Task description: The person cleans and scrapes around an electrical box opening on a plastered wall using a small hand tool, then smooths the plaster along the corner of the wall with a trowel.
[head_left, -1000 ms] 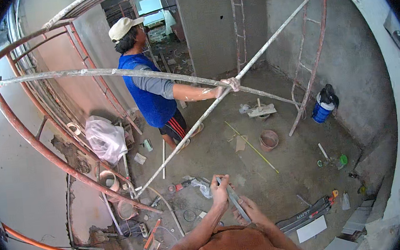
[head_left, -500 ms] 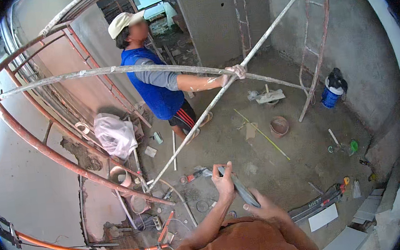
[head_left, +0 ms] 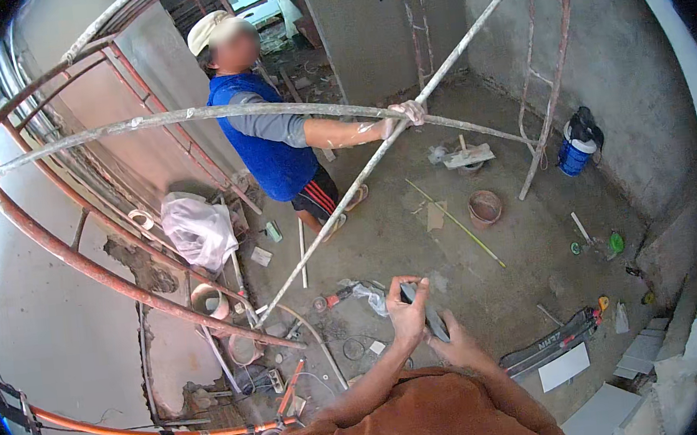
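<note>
My left hand [head_left: 407,317] grips the upper end of a flat grey bar [head_left: 434,320] near the lower middle of the view, its fingers wrapped round it. My right hand [head_left: 457,345] holds the lower end, partly behind the bar. Beyond my hands, a power tool with a red part [head_left: 331,300] lies on the floor beside a crumpled clear plastic bag [head_left: 369,298]. Higher up, a co-worker in a blue vest [head_left: 273,170] grasps two crossed scaffold tubes with one hand [head_left: 406,114].
Pink scaffold frames [head_left: 71,252] curve along the left, near an orange pipe [head_left: 201,433]. A leaning ladder frame [head_left: 550,131], a bucket [head_left: 484,209] and a blue container [head_left: 577,153] are at the right. A yellow rod [head_left: 458,224], white boards [head_left: 562,365] and rubble lie on the floor.
The co-worker has turned their head toward me, hand still on the tubes. The bar in my hands has tilted and looks shorter from this angle. The whole view has shifted slightly.
</note>
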`<state>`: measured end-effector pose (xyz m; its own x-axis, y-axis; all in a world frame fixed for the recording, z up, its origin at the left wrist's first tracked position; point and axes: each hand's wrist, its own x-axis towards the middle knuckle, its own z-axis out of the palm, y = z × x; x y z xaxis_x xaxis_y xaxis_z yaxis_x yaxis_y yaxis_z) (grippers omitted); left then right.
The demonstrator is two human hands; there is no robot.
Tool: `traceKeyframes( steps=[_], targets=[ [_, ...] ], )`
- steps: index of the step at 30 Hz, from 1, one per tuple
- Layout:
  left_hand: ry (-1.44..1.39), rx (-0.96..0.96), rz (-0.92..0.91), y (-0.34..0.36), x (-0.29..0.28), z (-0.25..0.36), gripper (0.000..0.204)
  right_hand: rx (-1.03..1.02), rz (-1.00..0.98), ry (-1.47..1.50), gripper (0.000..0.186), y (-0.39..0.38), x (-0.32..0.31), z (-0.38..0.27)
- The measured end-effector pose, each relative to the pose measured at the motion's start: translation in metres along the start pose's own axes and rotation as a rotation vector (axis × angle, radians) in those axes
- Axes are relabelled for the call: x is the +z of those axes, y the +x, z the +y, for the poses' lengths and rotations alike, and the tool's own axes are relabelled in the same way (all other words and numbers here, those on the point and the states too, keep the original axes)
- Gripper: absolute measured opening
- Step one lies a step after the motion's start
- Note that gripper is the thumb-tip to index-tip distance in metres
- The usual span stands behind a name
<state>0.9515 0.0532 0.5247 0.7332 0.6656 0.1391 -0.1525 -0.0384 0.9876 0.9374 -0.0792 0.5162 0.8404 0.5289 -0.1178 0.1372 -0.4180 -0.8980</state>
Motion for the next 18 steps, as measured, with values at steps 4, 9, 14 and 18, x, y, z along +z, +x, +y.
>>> traceKeyframes(
  steps=[4,9,14,18],
  targets=[
    [0.164,0.044,-0.061,-0.005,-0.006,-0.008,0.021,0.143,-0.031,-0.101,0.055,-0.010,0.002,-0.002],
    [0.296,0.006,-0.129,-0.012,-0.007,-0.034,0.029,0.048,0.085,-0.180,0.052,-0.013,0.021,0.050],
    [0.449,-0.082,-0.405,0.004,-0.019,-0.034,0.044,0.223,-0.015,-0.187,0.050,-0.005,0.005,0.046],
    [0.368,-0.111,-0.390,0.005,-0.033,-0.017,0.037,0.369,0.237,-0.203,0.040,0.009,-0.013,0.129]
  ],
)
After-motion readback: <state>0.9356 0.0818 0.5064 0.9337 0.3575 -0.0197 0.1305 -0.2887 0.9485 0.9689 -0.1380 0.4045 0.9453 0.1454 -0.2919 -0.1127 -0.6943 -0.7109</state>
